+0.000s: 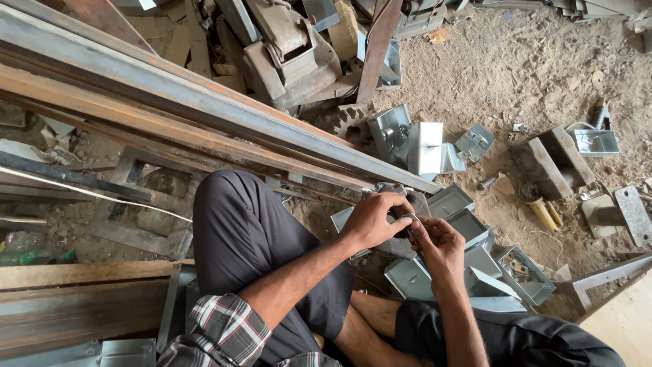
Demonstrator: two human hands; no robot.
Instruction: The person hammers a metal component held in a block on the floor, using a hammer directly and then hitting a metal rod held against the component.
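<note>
Gripping one small metal part (405, 219), both hands: left (372, 221), right (438, 239).

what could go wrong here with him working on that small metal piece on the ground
The small metal part is pinched between the left hand and right hand with bare fingers, so a slip could likely cut or pinch them. The sheet-metal boxes lie right beside it with exposed edges. The long steel bars lie just beyond the raised knee.
</note>
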